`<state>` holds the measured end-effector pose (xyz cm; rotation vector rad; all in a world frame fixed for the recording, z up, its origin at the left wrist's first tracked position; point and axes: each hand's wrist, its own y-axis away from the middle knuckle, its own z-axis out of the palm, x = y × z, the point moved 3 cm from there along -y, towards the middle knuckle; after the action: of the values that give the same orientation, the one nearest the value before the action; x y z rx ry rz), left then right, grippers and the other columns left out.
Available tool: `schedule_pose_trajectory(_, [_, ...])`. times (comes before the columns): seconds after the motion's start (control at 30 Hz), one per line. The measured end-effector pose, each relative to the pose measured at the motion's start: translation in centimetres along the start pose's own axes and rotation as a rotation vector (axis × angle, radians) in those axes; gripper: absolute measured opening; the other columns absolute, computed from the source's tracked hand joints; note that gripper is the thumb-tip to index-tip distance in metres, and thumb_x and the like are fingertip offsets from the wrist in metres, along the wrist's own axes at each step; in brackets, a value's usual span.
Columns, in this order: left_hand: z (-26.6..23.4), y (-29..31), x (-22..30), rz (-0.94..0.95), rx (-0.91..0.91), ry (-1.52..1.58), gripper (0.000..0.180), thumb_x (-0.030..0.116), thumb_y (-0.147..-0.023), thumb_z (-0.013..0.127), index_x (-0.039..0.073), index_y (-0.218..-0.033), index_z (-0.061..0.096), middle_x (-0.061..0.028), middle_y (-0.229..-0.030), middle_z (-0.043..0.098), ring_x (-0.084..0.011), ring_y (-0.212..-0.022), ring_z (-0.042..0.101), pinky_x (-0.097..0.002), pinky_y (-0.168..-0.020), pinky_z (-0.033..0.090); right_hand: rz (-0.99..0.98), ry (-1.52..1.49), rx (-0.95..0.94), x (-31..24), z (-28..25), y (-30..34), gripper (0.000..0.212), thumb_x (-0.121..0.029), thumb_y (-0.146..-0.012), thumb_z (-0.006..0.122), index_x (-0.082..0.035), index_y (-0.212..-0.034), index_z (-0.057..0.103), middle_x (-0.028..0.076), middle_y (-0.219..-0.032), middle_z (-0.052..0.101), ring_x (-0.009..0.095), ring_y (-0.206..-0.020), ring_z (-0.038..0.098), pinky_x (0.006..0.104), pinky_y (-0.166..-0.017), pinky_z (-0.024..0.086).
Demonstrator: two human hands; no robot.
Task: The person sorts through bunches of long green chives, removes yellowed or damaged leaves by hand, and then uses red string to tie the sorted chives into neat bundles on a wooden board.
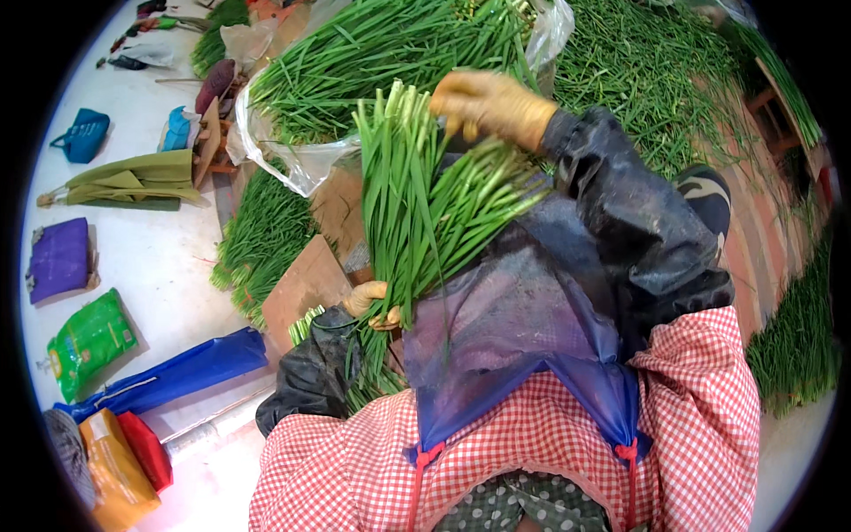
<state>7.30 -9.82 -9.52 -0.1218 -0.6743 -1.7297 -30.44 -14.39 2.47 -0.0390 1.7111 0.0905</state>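
Observation:
A thick bunch of garlic chives [399,204] slants across my lap, its pale cut ends fanned toward the top and right. My left hand [370,304], in a yellowish glove, is closed round the leafy lower part of this bunch. Above the pale stem ends is my right hand [492,105], gloved the same way and somewhat blurred. Its fingers are bent but apart, and I see nothing held in them. Beneath the bunch, a dark translucent plastic apron [505,328] covers my lap.
Ahead lies a big heap of chives [399,53] in a clear plastic bag [306,173]. Loose leaves [647,89] spread at far right. A brown board [306,279] and another chive pile [266,230] are left. Farther left are a green bag [93,341] and blue sheet [177,372].

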Motion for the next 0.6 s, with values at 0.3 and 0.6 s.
schedule_pose_trajectory(0.3, [-2.0, 0.0, -3.9, 0.176, -0.161, 0.16, 0.049, 0.033, -0.097, 0.054, 0.001, -0.134, 0.05, -0.0065, -0.071, 0.067, -0.0129, -0.048, 0.057, -0.0293, -0.041, 0.041, 0.205, -0.432, -0.002, 7.7, -3.1, 6.2, 0.02, -0.018, -0.094, 0.063, -0.004, -0.108, 0.063, 0.002, -0.083, 0.066, 0.006, -0.063, 0.056, 0.0188, -0.054, 0.044])
schedule_pose_trajectory(0.6, [0.7, 0.5, -3.6, 0.181, 0.124, 0.154, 0.031, 0.034, -0.092, 0.061, 0.003, -0.097, 0.066, -0.0093, -0.069, 0.064, -0.0167, -0.047, 0.053, -0.029, -0.037, 0.039, 0.119, -0.243, 0.111, 2.2, -2.8, 5.6, 0.036, -0.035, -0.088, 0.071, -0.004, -0.105, 0.067, 0.002, -0.094, 0.067, 0.013, -0.09, 0.06, 0.0292, -0.08, 0.047])
